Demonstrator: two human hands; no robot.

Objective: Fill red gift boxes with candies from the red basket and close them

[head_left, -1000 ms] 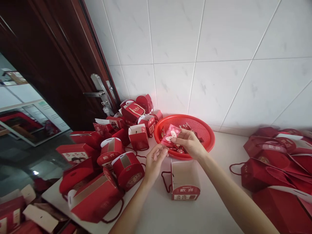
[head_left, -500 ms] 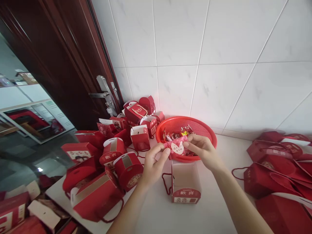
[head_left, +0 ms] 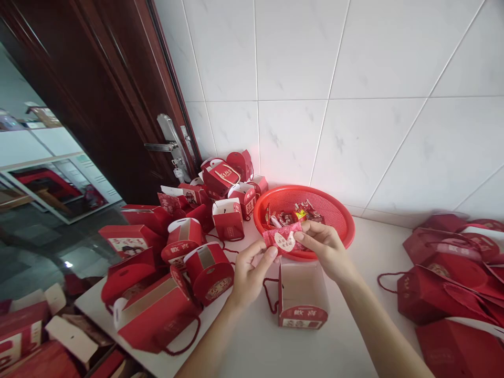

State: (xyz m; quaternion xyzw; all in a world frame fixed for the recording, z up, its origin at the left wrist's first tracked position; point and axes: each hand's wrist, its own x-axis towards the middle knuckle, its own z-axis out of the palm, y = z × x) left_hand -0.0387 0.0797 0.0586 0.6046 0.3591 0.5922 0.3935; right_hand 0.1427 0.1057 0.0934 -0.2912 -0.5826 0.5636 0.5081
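Head view: a pink packet is held by both hands above the near rim of a red basket. Left hand: thumb and fingers closed to a narrow pinch at the left end. Right hand: thumb flat on the printed face, fingers behind the right end, grip closed on the wrapper. The step in hand appears to be handling the single packet, stretched between the two grips. Any next move calls for one pinch to remain firm while the other releases, and for clearance from the open box, which stands on the tabletop just in front of the basket. Packet orientation: long axis runs left to right, across the body, with the right end slightly higher in view; pale printed patch faces the camera; crimped ends point toward the hands.
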